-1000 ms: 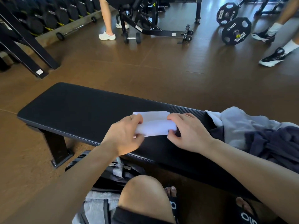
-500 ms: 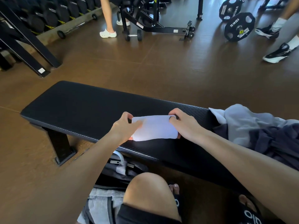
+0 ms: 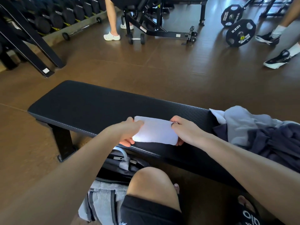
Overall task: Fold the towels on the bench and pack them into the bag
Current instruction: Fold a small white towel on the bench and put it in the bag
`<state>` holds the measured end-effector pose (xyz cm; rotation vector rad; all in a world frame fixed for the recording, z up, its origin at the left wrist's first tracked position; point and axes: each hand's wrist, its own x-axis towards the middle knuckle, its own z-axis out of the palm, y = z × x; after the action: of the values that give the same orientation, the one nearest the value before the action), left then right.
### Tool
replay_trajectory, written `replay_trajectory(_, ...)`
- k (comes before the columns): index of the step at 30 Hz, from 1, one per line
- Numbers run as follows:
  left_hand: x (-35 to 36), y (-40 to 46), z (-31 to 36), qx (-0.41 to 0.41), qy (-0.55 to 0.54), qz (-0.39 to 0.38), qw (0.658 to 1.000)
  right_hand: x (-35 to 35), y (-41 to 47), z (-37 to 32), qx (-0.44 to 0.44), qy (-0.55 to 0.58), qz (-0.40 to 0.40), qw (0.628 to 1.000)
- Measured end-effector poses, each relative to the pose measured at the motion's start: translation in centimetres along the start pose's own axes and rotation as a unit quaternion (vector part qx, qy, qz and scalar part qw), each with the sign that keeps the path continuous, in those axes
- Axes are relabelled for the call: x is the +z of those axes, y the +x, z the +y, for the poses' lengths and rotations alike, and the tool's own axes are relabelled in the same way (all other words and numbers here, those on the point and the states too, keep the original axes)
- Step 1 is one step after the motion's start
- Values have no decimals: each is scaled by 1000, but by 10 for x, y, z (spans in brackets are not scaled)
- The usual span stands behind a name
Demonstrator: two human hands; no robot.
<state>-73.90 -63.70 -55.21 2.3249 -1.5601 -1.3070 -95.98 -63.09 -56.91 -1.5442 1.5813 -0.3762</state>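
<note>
A gym: dumbbell rack (image 3: pixel 53 15), weight plates (image 3: pixel 240 32) (marked 10KG), padded bench (image 3: pixel 90 104) on brown flooring

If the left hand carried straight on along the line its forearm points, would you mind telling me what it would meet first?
Probably the bare far part of the bench: the left hand, gripping the white towel, points up and away; depth is uncertain.
</note>
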Motion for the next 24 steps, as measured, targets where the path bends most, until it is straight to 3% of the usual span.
replay_trajectory(5, 2, 5, -19, -15, -217, -5, 976, 11, -10, -2, 3, 28, -16, 999)
replay_trajectory(12, 11, 3, -44, 31, -476, -5, 879, 19, -15, -17, 15, 40, -76, 996)
replay_trajectory(14, 8, 0, -46, 44, -484, 32, 873, 17, -14, -26, 17, 13, -109, 994)
replay_trajectory(17, -7, -14, -49, 72, -469, 97, 875, 13, -6, -49, -55, -61, -110, 991)
replay_trajectory(21, -37, -35, -58, 136, -426, 78, 891, 28, -1, -82, -95, 84, -169, 977)
replay_trajectory(24, -50, -44, -67, 152, -390, 73, 905, 47, -2, -88, -100, 87, -224, 965)
